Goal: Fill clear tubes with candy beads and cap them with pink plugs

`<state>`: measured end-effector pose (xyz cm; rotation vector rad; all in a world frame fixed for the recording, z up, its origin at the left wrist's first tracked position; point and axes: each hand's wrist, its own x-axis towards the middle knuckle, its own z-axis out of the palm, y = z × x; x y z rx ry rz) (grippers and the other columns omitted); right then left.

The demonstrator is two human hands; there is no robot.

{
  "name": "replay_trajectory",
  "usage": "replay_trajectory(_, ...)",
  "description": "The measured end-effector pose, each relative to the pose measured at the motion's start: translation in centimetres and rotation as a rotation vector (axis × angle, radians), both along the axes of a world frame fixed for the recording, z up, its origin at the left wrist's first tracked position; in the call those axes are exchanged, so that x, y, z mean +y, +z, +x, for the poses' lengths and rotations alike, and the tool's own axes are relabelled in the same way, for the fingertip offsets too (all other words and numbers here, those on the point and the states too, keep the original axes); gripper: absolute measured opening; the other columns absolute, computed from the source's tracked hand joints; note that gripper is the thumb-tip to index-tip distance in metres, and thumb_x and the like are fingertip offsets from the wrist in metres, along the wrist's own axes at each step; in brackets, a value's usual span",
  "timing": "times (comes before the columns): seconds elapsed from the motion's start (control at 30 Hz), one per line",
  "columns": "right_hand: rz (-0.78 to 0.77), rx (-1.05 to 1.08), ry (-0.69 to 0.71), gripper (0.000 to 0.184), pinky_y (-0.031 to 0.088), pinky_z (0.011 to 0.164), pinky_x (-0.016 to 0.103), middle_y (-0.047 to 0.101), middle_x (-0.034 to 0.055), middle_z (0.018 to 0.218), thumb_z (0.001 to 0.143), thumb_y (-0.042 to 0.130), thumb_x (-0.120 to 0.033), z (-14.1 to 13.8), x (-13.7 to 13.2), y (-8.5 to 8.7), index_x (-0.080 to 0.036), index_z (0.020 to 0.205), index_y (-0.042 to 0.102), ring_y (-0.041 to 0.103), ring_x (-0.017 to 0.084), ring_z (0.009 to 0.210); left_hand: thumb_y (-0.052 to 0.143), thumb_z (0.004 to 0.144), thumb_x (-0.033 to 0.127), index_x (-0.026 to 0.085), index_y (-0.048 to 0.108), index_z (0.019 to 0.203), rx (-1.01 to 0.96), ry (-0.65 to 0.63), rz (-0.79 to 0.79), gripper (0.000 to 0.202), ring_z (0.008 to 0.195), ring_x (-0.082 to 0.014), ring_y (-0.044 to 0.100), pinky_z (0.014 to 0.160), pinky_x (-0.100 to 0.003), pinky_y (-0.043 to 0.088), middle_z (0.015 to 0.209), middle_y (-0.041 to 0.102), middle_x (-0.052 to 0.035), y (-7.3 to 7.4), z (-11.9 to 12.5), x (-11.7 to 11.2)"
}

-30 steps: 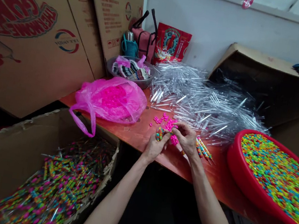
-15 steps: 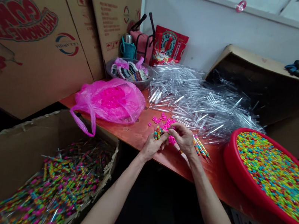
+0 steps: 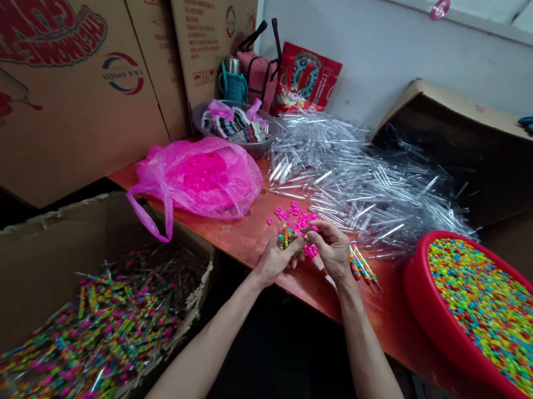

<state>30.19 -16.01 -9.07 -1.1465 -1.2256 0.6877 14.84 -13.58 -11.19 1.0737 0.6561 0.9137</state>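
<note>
Red tabletop point(image 3: 233, 238), tubes point(image 3: 283, 236) part-hidden in left hand point(image 3: 272, 262)

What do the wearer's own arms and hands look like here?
The left forearm and right forearm are bare, no sleeve in view. The left hand and right hand are ungloved, with no watch or bracelet showing. Any rings are too small to tell.
</note>
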Motion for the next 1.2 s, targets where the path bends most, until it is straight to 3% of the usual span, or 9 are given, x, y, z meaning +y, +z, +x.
replay_trajectory(0.2, 0.013, -0.029, -0.059, 0.018, 0.052, 0.069, 0.027, 0.071, 0.0012, 0.088, 0.091, 0.071, -0.038, 0.3, -0.3, 0.6, -0.023, 0.099, 0.079, 0.064, 0.013, 0.074, 0.071, 0.088, 0.055, 0.015, 0.067, 0.077, 0.011, -0.001, 0.054, 0.042, 0.050, -0.0087, 0.053, 0.048, -0.021, 0.040, 0.065, 0.065, -0.0021, -0.6, 0.0, 0.1)
replay_trajectory(0.33, 0.039, 0.092, -0.075, 0.020, 0.052, 0.066, 0.027, 0.067, -0.0009, 0.077, 0.090, 0.073, -0.039, 0.5, 0.2, 0.7, -0.023, 0.100, 0.078, 0.061, 0.013, 0.066, 0.070, 0.088, 0.057, 0.015, 0.067, 0.076, 0.013, -0.011, 0.051, 0.043, 0.048, -0.0083, 0.051, 0.046, -0.021, 0.038, 0.066, 0.065, -0.0022, -0.6, -0.1, 0.0)
replay_trajectory(0.57, -0.053, 0.035, -0.065, 0.029, 0.049, 0.060, 0.026, 0.064, -0.0007, 0.069, 0.092, 0.069, -0.048, 0.4, 0.3, 0.6, -0.021, 0.097, 0.079, 0.059, 0.013, 0.062, 0.069, 0.087, 0.059, 0.015, 0.067, 0.075, 0.049, -0.011, 0.058, 0.046, 0.047, -0.0088, 0.051, 0.046, -0.022, 0.037, 0.065, 0.064, -0.0019, -0.4, -0.1, -0.1)
replay_trajectory(0.63, -0.049, 0.020, -0.045, 0.030, 0.048, 0.060, 0.025, 0.064, -0.0005, 0.070, 0.095, 0.066, -0.048, 0.3, 0.0, 0.8, -0.021, 0.098, 0.080, 0.058, 0.013, 0.063, 0.069, 0.087, 0.059, 0.015, 0.067, 0.075, 0.048, -0.008, 0.061, 0.046, 0.048, -0.0090, 0.051, 0.047, -0.023, 0.037, 0.064, 0.064, -0.0018, -0.4, -0.1, 0.0)
replay_trajectory(0.73, -0.030, 0.028, -0.045, 0.023, 0.052, 0.068, 0.026, 0.071, 0.0012, 0.085, 0.089, 0.075, -0.042, -0.1, -0.5, 0.9, -0.022, 0.101, 0.079, 0.063, 0.014, 0.073, 0.069, 0.088, 0.058, 0.015, 0.066, 0.074, 0.041, 0.009, 0.074, 0.045, 0.050, -0.0091, 0.051, 0.049, -0.023, 0.038, 0.063, 0.063, -0.0012, -0.6, 0.0, 0.0)
replay_trajectory(0.87, 0.019, 0.049, -0.087, 0.026, 0.056, 0.074, 0.028, 0.073, 0.0024, 0.095, 0.084, 0.080, -0.036, -1.2, -0.5, -0.2, -0.024, 0.107, 0.075, 0.068, 0.016, 0.082, 0.070, 0.087, 0.059, 0.016, 0.066, 0.076, 0.022, 0.064, 0.057, 0.045, 0.050, -0.0088, 0.049, 0.048, -0.022, 0.037, 0.062, 0.060, -0.0002, -1.0, 0.3, 0.0)
replay_trajectory(1.03, 0.064, -0.071, -0.192, 0.026, 0.058, 0.076, 0.032, 0.072, 0.0043, 0.097, 0.091, 0.071, -0.040, -2.3, -0.3, -1.5, -0.024, 0.112, 0.071, 0.069, 0.019, 0.084, 0.070, 0.087, 0.059, 0.016, 0.064, 0.075, -0.004, 0.071, 0.061, 0.044, 0.049, -0.0084, 0.048, 0.047, -0.022, 0.037, 0.060, 0.057, 0.0008, -1.0, 0.3, 0.0)
replay_trajectory(1.2, 0.133, -0.307, -0.197, 0.020, 0.056, 0.078, 0.033, 0.072, 0.0038, 0.096, 0.094, 0.068, -0.036, -1.7, -0.5, -0.5, -0.026, 0.110, 0.071, 0.068, 0.019, 0.084, 0.071, 0.087, 0.058, 0.017, 0.063, 0.072, 0.003, 0.062, 0.048, 0.045, 0.048, -0.0082, 0.048, 0.046, -0.022, 0.035, 0.059, 0.057, 0.0009, -1.0, 0.3, 0.1)
